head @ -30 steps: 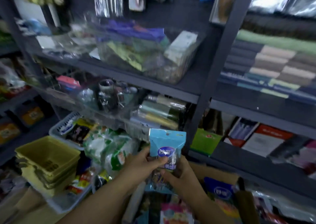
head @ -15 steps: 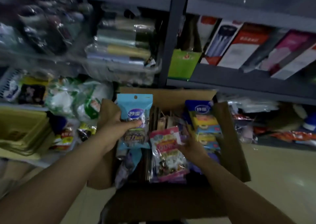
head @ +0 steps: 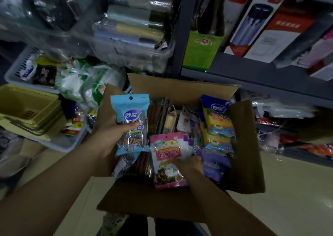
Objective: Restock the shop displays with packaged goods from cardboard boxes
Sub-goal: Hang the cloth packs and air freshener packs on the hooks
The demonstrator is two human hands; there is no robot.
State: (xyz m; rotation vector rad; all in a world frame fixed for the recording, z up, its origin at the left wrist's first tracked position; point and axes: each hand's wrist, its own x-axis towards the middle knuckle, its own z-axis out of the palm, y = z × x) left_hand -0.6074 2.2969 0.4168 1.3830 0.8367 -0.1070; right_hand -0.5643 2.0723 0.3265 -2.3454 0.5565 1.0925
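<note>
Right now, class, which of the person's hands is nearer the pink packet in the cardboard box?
Right. The right hand touches the pink packet at its right edge, while the left hand is apart to its left, holding the blue packet.

The right hand point(head: 189, 164) has its fingertips buried among the packets in the cardboard box point(head: 180, 90). Shelf goods along the top edge are cut off and blurred; the small print on the packets is unreadable

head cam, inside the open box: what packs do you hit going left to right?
Light blue scourer pack in the left hand → brown stick packs → pink sachet pack under the right hand → yellow-and-blue sponge packs by the right wall of the cardboard box.
</note>
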